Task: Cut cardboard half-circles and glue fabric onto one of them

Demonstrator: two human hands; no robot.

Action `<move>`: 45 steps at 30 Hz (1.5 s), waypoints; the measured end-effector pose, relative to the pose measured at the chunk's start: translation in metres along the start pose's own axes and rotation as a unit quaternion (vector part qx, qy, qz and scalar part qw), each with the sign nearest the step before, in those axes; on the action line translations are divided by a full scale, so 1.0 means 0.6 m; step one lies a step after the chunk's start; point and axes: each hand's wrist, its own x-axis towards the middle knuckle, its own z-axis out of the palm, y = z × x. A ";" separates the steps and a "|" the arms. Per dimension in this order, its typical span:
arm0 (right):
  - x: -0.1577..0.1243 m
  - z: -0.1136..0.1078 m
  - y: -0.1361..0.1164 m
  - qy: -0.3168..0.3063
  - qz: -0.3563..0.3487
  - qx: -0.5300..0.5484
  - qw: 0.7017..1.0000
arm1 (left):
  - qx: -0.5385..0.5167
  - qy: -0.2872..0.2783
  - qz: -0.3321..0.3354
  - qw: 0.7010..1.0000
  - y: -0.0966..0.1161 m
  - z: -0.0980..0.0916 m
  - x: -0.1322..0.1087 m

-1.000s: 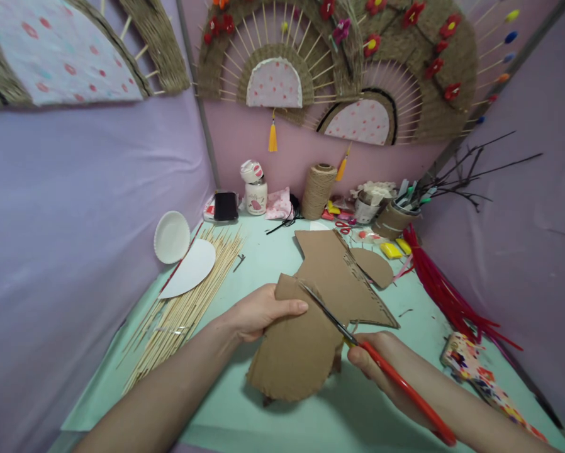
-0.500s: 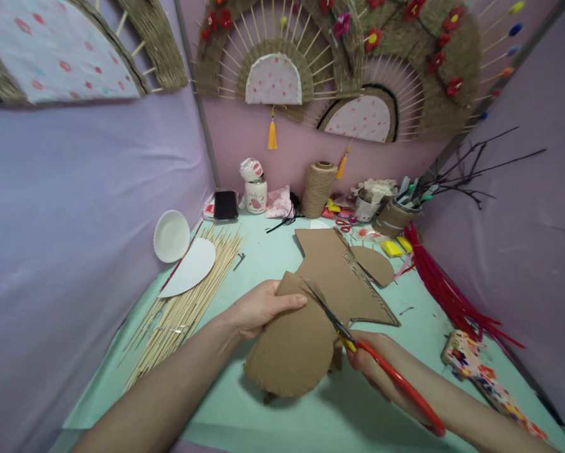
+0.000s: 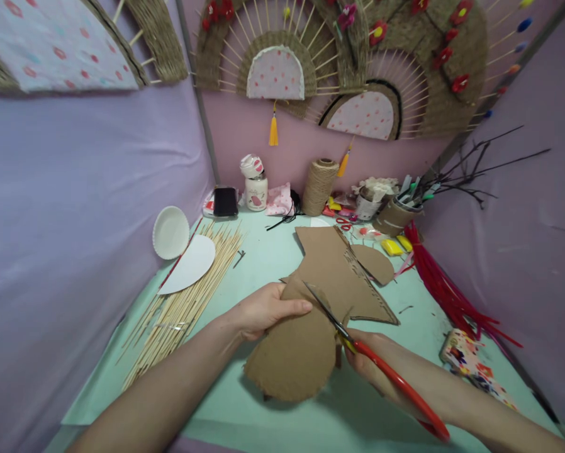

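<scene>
My left hand (image 3: pixel 263 310) pinches the upper left edge of a brown cardboard piece (image 3: pixel 294 352) with a rounded lower edge, thumb on top, and holds it lifted above the mint-green table (image 3: pixel 273 251). My right hand (image 3: pixel 374 365) grips red-handled scissors (image 3: pixel 381 371), whose dark blades (image 3: pixel 323 308) lie across the cardboard at its right side. A larger cut cardboard sheet (image 3: pixel 334 270) lies flat just behind.
A bundle of bamboo skewers (image 3: pixel 188 302), a white half disc (image 3: pixel 190 264) and a paper plate (image 3: pixel 170 233) sit at left. A twine spool (image 3: pixel 318 187), jars, a phone (image 3: pixel 226 201) and a pen cup (image 3: pixel 396 217) line the back. Red strips (image 3: pixel 445 292) and a patterned object (image 3: pixel 471 368) lie at right.
The cardboard piece has turned a little in my left hand and the scissor blades have moved further along its edge. The view has tilted slightly.
</scene>
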 end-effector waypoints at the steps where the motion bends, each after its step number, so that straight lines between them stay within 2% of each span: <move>1: 0.000 0.001 0.001 0.007 0.005 -0.011 1.000 | -0.001 0.000 0.000 1.000 0.000 0.000 0.000; 9: -0.006 0.009 -0.017 0.031 0.073 -0.045 0.996 | 0.003 -0.007 -0.004 1.000 0.000 0.000 -0.001; 19: -0.001 0.012 -0.005 0.080 0.079 -0.057 0.992 | 0.010 -0.031 -0.004 0.999 0.007 -0.003 -0.005; 24: 0.002 0.007 -0.005 0.099 0.095 -0.051 0.989 | -0.006 0.025 0.030 0.999 0.008 -0.004 -0.002; 27: -0.001 0.010 -0.004 0.113 0.111 -0.052 0.986 | -0.003 0.037 0.055 0.998 0.007 -0.003 0.000; 31: -0.009 0.017 0.000 0.101 0.121 -0.054 0.986 | 0.005 0.026 0.050 0.998 0.005 -0.001 -0.001; 38: -0.007 0.021 0.023 0.036 0.020 0.007 0.999 | 0.063 -0.009 -0.011 0.998 -0.003 0.000 0.002; 45: -0.004 0.013 -0.002 0.049 0.047 -0.041 0.997 | 0.070 -0.011 -0.009 0.997 -0.001 0.000 0.000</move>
